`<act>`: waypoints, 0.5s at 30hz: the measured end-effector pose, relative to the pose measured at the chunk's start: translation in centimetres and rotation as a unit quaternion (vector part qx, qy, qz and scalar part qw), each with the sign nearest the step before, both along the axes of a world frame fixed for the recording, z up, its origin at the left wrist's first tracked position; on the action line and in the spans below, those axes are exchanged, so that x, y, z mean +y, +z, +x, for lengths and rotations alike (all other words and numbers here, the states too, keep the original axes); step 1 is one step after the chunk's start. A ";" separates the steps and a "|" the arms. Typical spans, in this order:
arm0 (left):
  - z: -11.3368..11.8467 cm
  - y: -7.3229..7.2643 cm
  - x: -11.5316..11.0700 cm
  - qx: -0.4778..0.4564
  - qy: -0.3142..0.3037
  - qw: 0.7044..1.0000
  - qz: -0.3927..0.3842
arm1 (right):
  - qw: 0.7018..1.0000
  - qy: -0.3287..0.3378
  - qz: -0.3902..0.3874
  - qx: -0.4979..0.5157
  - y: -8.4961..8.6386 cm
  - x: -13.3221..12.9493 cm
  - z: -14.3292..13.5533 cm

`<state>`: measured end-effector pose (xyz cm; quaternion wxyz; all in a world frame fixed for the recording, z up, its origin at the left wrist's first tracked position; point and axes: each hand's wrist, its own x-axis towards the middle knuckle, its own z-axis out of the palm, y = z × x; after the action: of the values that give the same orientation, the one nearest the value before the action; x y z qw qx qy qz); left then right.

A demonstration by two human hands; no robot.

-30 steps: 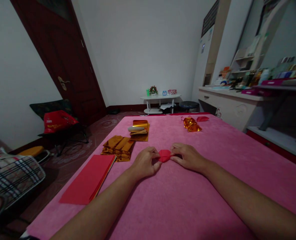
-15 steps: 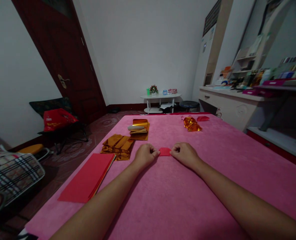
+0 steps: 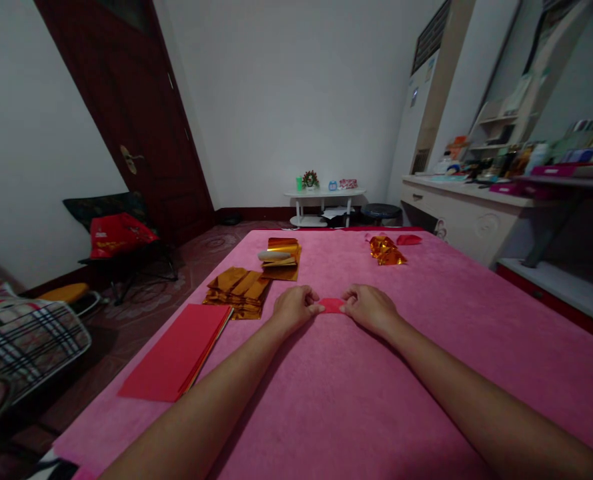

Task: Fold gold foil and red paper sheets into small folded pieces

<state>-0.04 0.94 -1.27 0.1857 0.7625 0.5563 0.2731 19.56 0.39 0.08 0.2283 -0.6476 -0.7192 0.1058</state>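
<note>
Both our hands have moved a little way up the frame since a second ago, and the small red paper (image 3: 331, 306) looks thinner and less round than it did then. It is near the middle of the frame, just above the pink cloth (image 3: 376, 400) or on it; we cannot tell which. Our left hand (image 3: 296, 310) pinches its left end with thumb and finger, and our right hand (image 3: 371, 308) pinches its right end the same way.

Left of our left hand is the folded gold paper (image 3: 239, 293), and below that, at the lower left, lies the red paper pile (image 3: 179, 353). Above the folded gold paper is the shiny gold pile (image 3: 282, 260), with a gray oval thing (image 3: 273, 255) on it. Toward the upper right of the cloth we have the crinkly gold bits (image 3: 386, 252), near a red piece (image 3: 409, 239).
</note>
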 end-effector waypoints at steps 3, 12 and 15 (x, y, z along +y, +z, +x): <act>0.0 -0.2 -0.1 -0.024 -0.004 1.000 0.005 | 0.999 0.025 -0.021 0.015 -0.1 -0.3 0.1; 0.4 0.2 -1.4 -0.310 -0.037 0.950 0.010 | 0.950 0.136 0.064 0.275 -1.3 -0.3 -0.3; 0.6 0.4 -1.8 -0.322 -0.043 0.946 0.010 | 0.953 0.143 0.118 0.240 -0.8 -1.0 -0.8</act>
<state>0.52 -0.87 -0.90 0.3591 0.6591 0.4303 0.5015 18.76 -0.57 -0.77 0.4517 -0.4621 -0.7353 0.2043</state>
